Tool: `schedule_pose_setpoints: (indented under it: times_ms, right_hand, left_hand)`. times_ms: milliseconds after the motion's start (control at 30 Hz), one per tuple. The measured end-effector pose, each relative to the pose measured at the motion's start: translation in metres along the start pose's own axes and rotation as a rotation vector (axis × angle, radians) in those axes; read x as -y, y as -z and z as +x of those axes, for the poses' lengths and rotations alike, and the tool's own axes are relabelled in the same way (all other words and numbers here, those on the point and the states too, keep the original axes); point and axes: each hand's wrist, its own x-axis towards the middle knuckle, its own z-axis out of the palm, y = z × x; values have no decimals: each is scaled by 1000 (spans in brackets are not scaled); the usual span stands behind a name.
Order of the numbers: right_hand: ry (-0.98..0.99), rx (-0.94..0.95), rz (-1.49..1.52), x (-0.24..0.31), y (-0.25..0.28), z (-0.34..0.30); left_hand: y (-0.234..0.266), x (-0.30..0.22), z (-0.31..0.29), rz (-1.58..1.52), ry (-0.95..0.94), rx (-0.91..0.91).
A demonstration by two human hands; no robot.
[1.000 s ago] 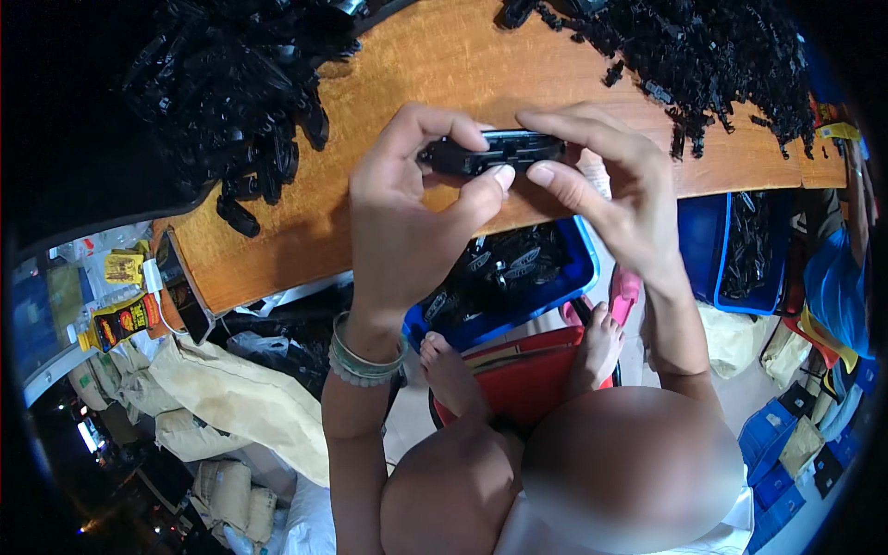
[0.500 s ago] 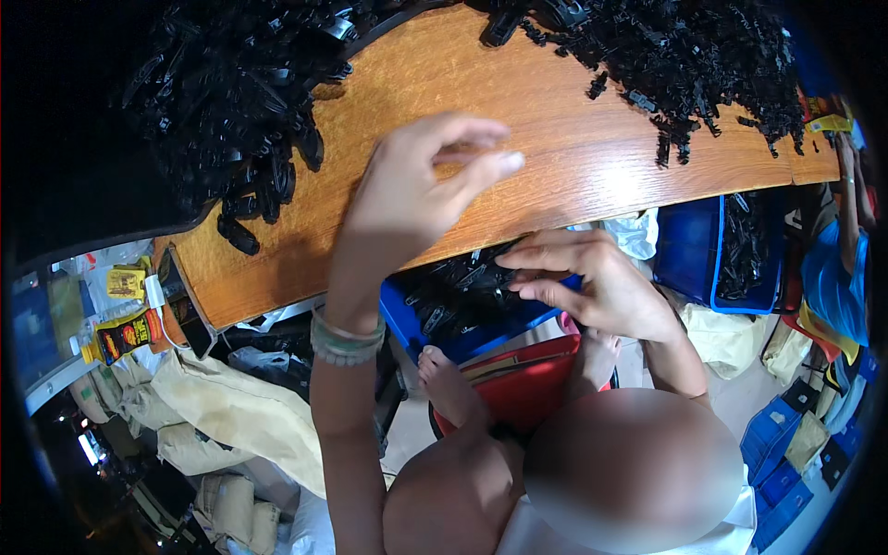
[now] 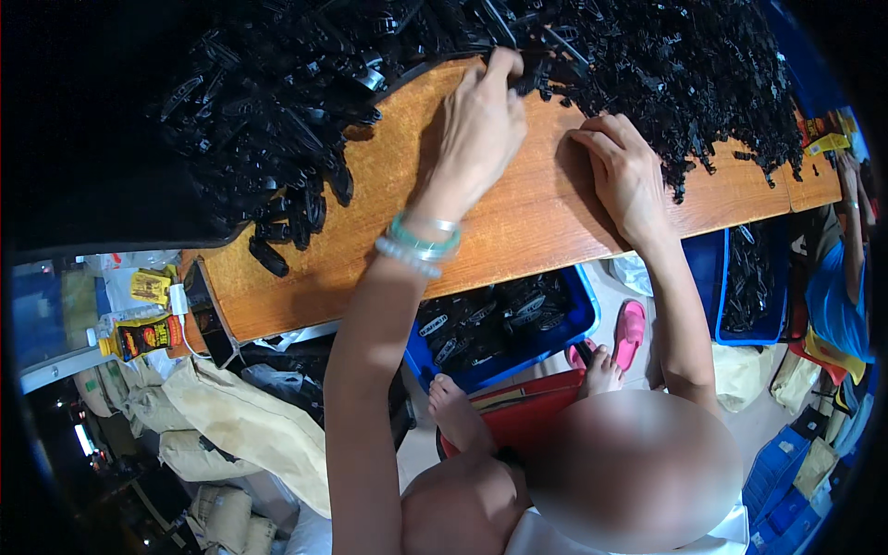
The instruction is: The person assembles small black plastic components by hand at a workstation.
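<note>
At the far edge of the wooden table [image 3: 388,231], my left hand [image 3: 483,125] has its fingers bent together at a black plastic piece [image 3: 529,80]. The fingertips are slightly blurred, and what they pinch is unclear. To its right, my right hand [image 3: 629,171] bends over the table top with its fingers curled down. Its fingertips are partly hidden, beside a heap of small black plastic parts [image 3: 689,88]. A second heap, of larger black oval clip-like pieces [image 3: 268,120], spreads to the left of my left hand.
Below the table edge, a blue bin [image 3: 592,301] holds black pieces. Another blue bin [image 3: 717,277] with black pieces is at right. Pink slippers [image 3: 630,335] lie on the floor. Pale sacks [image 3: 245,416] are at left. Another person's blue sleeve [image 3: 837,296] shows at far right.
My left hand has moved away from me to the far edge of the table, its fingers closing. My right hand has gone from above the blue bin up onto the table.
</note>
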Motion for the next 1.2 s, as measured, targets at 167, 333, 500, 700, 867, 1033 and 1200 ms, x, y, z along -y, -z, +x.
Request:
schedule_pose_setpoints:
  times_ms: [167,333,500,700,867,1033,1200]
  right_hand:
    - [33,33,-151,-2,2,1]
    - [-10,-95,120,9,3,8]
    - [-416,-211,1199,41,2,1]
    - [-362,-158,1041,51,10,-7]
    - [-285,-62,902,67,15,-6]
    - [-243,-111,789,71,16,-9]
    - [-306,-128,851,77,19,-12]
  left_hand:
    - [28,11,-41,-106,73,88]
    - [47,-4,-68,-649,404,117]
    - [55,-12,-82,-841,418,56]
    - [56,-25,-91,-956,317,83]
    - [56,-29,-96,-991,319,99]
    - [56,-41,-97,-1060,386,86]
    - [56,-44,-97,-1179,557,128]
